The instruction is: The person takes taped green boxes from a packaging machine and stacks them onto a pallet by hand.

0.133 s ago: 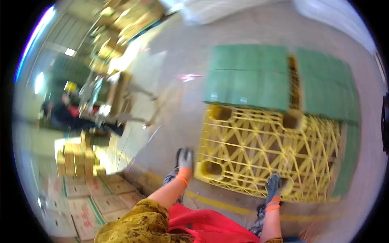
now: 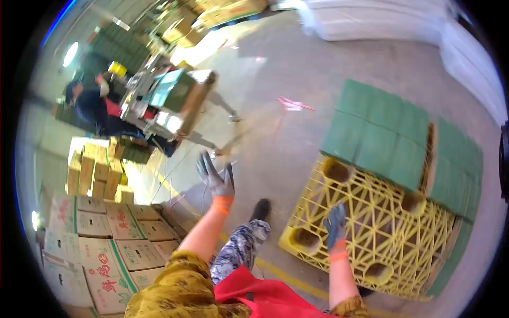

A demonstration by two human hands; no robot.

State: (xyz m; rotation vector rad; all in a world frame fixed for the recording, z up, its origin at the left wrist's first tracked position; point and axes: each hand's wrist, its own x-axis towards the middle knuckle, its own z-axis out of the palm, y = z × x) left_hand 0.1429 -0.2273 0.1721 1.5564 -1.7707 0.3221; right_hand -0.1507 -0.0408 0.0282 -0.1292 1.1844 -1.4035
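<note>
My left hand [image 2: 216, 177], in a grey work glove with an orange cuff, is held out over the floor with fingers spread and nothing in it. Lower right of it, my right hand [image 2: 335, 225] wears the same kind of glove. Its fingers are stretched out, and it appears above the left part of a yellow plastic pallet [image 2: 366, 212]; contact with the pallet cannot be made out. Green cartons [image 2: 384, 127] cover the pallet's far side in two groups with a gap between, and more green shows along its right edge.
White cartons with red print [image 2: 108, 275] are stacked at lower left. Further off, a person in dark clothes [image 2: 95, 108] stands by a metal-framed conveyor table bearing a green carton [image 2: 177, 87]. Pink tape [image 2: 294, 104] lies on the floor. White wrapped goods [image 2: 371, 18] stand at the back.
The view has swung, so pallet and green cartons sit tilted and further right. My left hand has risen toward the table with its fingers spread; my right hand appears higher and further left.
</note>
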